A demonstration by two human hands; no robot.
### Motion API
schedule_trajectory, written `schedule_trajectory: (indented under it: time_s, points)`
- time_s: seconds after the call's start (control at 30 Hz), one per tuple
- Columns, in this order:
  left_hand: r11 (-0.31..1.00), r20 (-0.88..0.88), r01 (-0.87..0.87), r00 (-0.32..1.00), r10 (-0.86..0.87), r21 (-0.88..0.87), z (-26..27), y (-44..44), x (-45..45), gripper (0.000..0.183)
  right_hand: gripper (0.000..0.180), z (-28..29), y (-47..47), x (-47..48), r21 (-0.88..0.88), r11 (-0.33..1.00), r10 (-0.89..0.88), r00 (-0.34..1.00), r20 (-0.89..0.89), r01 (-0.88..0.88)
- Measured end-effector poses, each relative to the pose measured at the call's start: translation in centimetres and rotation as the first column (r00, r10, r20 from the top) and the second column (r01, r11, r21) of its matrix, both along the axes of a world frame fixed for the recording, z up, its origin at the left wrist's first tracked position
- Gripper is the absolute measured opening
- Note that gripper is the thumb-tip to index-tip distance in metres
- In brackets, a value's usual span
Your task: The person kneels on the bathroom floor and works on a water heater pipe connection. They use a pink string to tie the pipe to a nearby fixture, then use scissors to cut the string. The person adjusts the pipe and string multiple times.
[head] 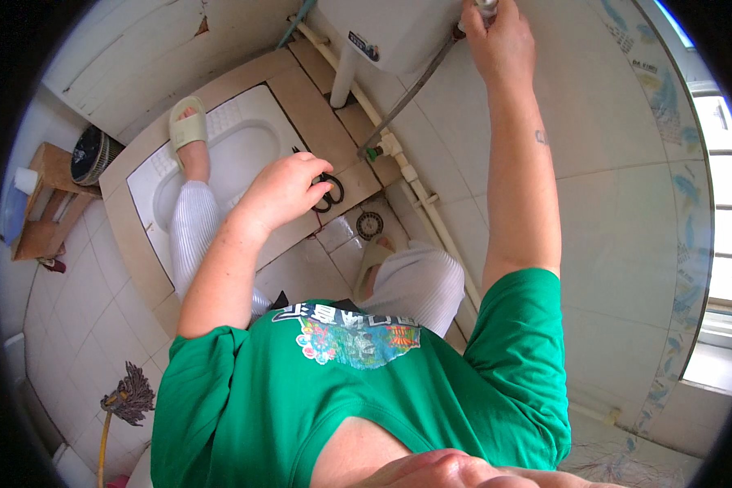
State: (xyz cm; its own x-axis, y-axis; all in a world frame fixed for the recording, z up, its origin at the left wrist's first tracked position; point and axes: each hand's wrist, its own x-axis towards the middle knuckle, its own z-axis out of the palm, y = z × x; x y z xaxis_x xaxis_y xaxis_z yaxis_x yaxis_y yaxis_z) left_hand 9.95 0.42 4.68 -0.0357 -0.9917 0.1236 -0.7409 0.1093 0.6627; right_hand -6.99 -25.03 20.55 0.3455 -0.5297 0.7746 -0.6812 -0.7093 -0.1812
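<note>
My right hand [501, 46] reaches up to the wall and grips a pale pipe fitting [485, 8] beside the white toilet cistern [390, 27]. A grey flexible hose [412, 91] runs from just below that hand down to a valve with a green handle [374, 152]. My left hand [287, 186] hangs over the edge of the white squat toilet [244, 134], thumb and fingers apart. Black-handled scissors [335, 190] appear below it, apparently on the tiled step, partly hidden by the hand. Whether the fingers touch them is unclear.
Cream pipes [410, 174] run along the wall base. A round floor drain [369, 226] lies near my right slipper [372, 262]. To the left are a wastebasket [94, 155], a wooden shelf unit [52, 207] and a mop [128, 396]. A window [726, 232] is at right.
</note>
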Motion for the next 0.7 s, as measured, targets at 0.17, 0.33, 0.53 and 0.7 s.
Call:
schedule_trajectory:
  time_s: [0.17,0.33,0.53,0.7]
  points:
    - [1.000,0.032,-0.008,0.999,0.008,-0.007,-0.1,0.0,0.2,0.027,0.045,-1.5,-0.5,-0.5,-0.051,0.998,-0.029,0.997,0.067,0.032]
    - [0.999,0.037,-0.039,0.999,0.038,0.014,0.4,0.5,0.4,0.027,0.055,-1.4,3.4,-1.3,0.115,0.993,-0.038,0.995,0.093,0.027]
    - [0.991,0.003,-0.131,0.991,0.131,-0.008,1.1,0.7,1.7,0.026,0.051,-4.3,4.1,-1.6,0.158,0.979,0.066,0.934,0.350,-0.128]
    - [0.994,0.007,-0.104,0.995,0.104,-0.013,1.2,0.6,1.8,0.028,0.032,-0.8,1.9,-0.4,0.237,0.938,0.135,0.897,0.421,-0.252]
